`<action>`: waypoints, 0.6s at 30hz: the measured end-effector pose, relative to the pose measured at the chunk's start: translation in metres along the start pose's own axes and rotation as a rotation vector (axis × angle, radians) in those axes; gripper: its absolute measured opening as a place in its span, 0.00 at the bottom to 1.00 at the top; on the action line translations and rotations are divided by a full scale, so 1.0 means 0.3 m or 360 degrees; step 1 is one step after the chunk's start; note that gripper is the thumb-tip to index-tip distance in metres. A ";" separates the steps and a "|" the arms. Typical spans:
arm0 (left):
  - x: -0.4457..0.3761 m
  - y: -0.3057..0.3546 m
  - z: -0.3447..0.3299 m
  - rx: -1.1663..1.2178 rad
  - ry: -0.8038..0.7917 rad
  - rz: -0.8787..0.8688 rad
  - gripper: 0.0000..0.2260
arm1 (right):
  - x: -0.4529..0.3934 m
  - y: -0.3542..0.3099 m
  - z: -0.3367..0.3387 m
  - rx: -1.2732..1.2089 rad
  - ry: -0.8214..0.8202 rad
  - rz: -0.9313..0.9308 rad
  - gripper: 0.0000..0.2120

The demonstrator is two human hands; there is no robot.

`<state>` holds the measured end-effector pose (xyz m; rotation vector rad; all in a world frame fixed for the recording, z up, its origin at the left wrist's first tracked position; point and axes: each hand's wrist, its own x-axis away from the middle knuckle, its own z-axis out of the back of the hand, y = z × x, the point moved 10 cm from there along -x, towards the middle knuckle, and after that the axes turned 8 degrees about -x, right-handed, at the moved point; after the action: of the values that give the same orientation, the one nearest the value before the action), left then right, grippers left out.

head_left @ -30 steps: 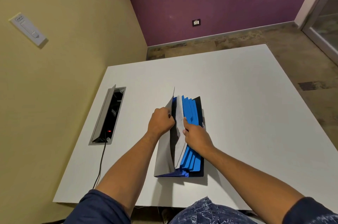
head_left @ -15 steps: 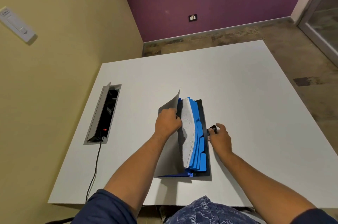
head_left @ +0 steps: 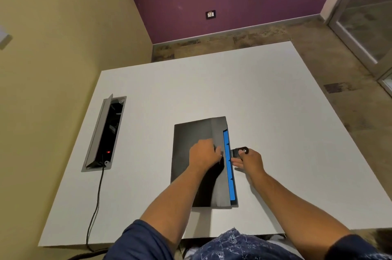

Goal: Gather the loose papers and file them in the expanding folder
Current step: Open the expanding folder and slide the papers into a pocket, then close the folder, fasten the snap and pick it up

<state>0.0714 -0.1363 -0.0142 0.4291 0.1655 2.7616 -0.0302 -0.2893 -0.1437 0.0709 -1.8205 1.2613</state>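
The expanding folder [head_left: 199, 164] lies flat near the middle of the white table [head_left: 265, 100], its dark cover down and a strip of blue dividers [head_left: 228, 166] showing along the 3 o'clock edge. Your left hand [head_left: 204, 157] presses palm-down on the cover, fingers spread flat and gripping nothing. Your right hand [head_left: 250, 160], just beside that edge, pinches the black clasp strap [head_left: 239, 151] (its snap faces up). An open cable box [head_left: 105, 134] sits at 9 o'clock.
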 end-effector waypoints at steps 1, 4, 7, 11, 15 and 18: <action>0.004 -0.016 -0.017 0.0018 -0.0013 0.0008 0.14 | -0.005 0.005 0.010 -0.0019 0.0007 -0.0005 0.15; 0.021 -0.093 -0.067 0.0044 -0.0026 0.0043 0.13 | -0.006 -0.002 0.039 -0.0081 0.0022 0.0001 0.12; 0.048 -0.189 -0.113 -0.0052 -0.0074 0.0149 0.18 | -0.011 -0.020 0.081 -0.0090 0.0085 0.0064 0.08; 0.099 -0.289 -0.186 -0.0108 -0.0265 0.0345 0.27 | -0.043 -0.032 0.159 0.0206 0.0265 0.0162 0.09; 0.125 -0.306 -0.276 0.0021 -0.0524 0.0362 0.35 | -0.026 -0.095 0.204 0.0693 0.0451 0.0428 0.05; 0.128 -0.291 -0.300 0.0050 -0.0589 0.0324 0.38 | 0.012 -0.151 0.145 0.0914 0.0400 0.0664 0.08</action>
<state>0.0361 -0.0470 -0.1034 1.0037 0.0765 2.8140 -0.0369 -0.3433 -0.1121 -0.1534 -1.2479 1.9644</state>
